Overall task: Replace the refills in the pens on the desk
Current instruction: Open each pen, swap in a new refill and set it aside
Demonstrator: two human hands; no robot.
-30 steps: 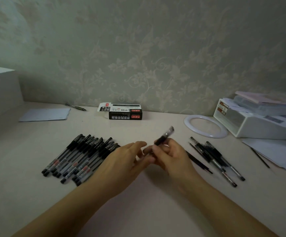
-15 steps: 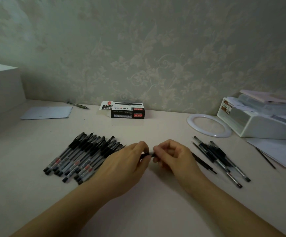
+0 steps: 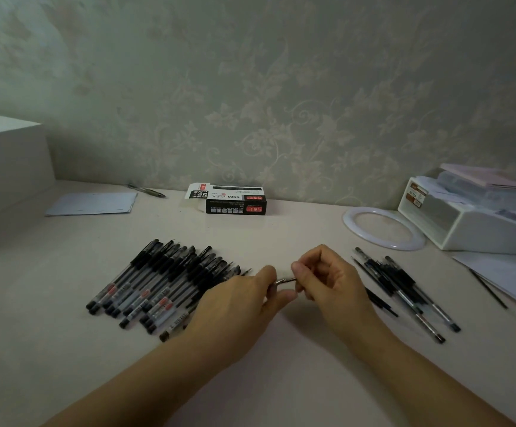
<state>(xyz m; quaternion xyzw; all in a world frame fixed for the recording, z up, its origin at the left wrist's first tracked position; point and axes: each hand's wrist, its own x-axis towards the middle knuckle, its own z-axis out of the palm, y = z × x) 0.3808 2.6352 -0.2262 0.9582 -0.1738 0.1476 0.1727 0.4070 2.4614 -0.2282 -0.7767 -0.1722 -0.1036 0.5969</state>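
Note:
My left hand [image 3: 238, 306] and my right hand [image 3: 327, 278] meet over the middle of the desk [image 3: 266, 374]. Between their fingertips shows a short metal pen tip [image 3: 285, 280]; both hands pinch the pen there, and most of the pen is hidden inside the hands. A row of several capped black pens [image 3: 164, 282] lies left of my left hand. A smaller heap of pens and loose refills [image 3: 401, 288] lies right of my right hand.
A black refill box [image 3: 235, 203] stands near the wall. A white ring [image 3: 383, 228] and a white organiser with papers [image 3: 472, 217] sit at the right. A thin refill [image 3: 487, 288] lies on papers there. A blue sheet [image 3: 93, 203], a lone pen [image 3: 147, 190] and a white box [image 3: 7, 167] are at the left.
The pen was held up at a slant in my right hand; it has come down level between both hands, which now pinch it at the metal tip.

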